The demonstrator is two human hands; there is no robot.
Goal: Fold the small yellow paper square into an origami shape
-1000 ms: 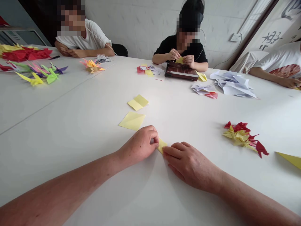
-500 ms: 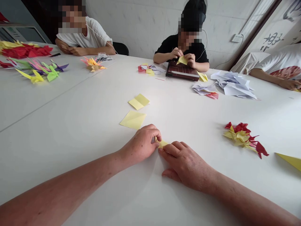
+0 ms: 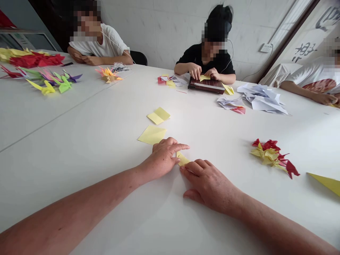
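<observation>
A heap of red and yellow paper [image 3: 34, 60] lay at the far left of the white table [image 3: 79, 141], with mixed-colour paper cranes [image 3: 50, 83] just in front of it and a smaller cluster of yellow and pink cranes [image 3: 108, 74] farther right. Two yellow paper sheets [image 3: 152, 135] lay one beyond the other at table centre. The left hand [image 3: 163, 157] rested just beside the nearer sheet, unclenched, index finger extended, its thumb side against a folded yellow paper strip [image 3: 182, 159], which lay on the table between the hands. The right hand [image 3: 208, 186] rested with its fingers [image 3: 192, 168] lightly curled, their tips at the strip's near end; whether they gripped it could not be determined. Beyond, a seated person in a black shirt [image 3: 207, 56] had both hands on a dark wooden board [image 3: 206, 86]. Farther right lay a pile of white paper [image 3: 262, 99], a cluster of red and yellow cranes [image 3: 272, 156], and a yellow paper sheet [image 3: 328, 183] at the frame edge.
</observation>
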